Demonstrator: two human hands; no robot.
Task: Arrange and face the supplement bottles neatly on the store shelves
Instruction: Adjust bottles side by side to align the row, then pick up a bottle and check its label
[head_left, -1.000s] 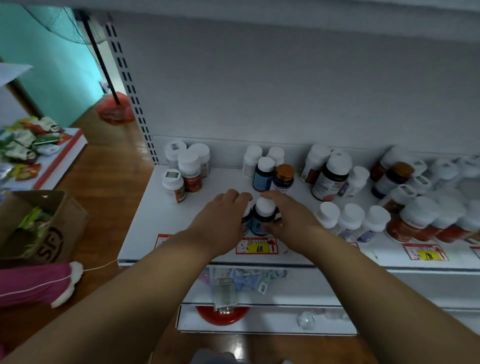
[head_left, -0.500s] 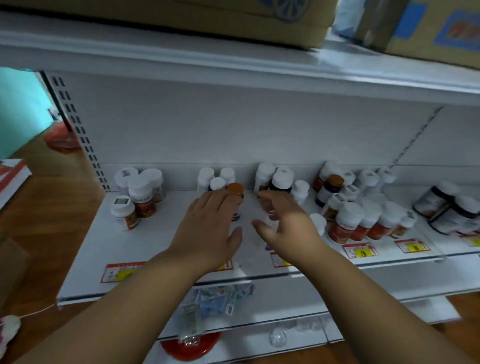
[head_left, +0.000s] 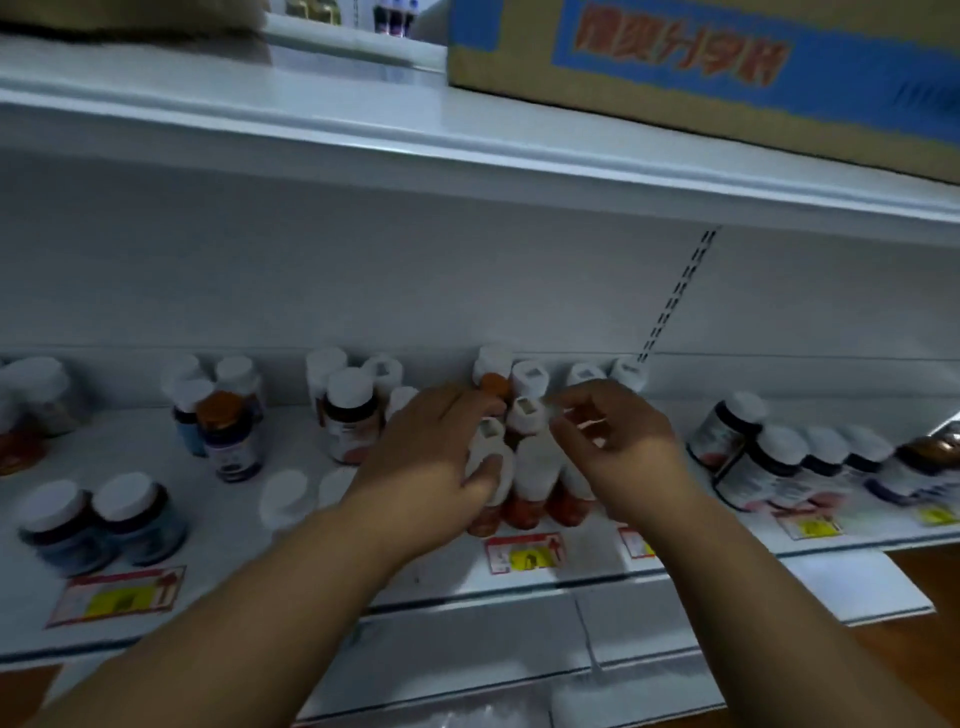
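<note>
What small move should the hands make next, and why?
Probably the left hand should draw the white-capped bottle it grips forward into line with the red bottles at the shelf front; the right hand hovers beside them.

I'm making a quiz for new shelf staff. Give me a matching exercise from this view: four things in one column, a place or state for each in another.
1. cardboard box
2. orange-capped bottle
3. left hand
4. price tag

A. on the shelf's front edge
B. on the upper shelf
C. gripping a white-capped bottle
D. standing left of both hands

Pairs: 1-B, 2-D, 3-C, 4-A
</note>
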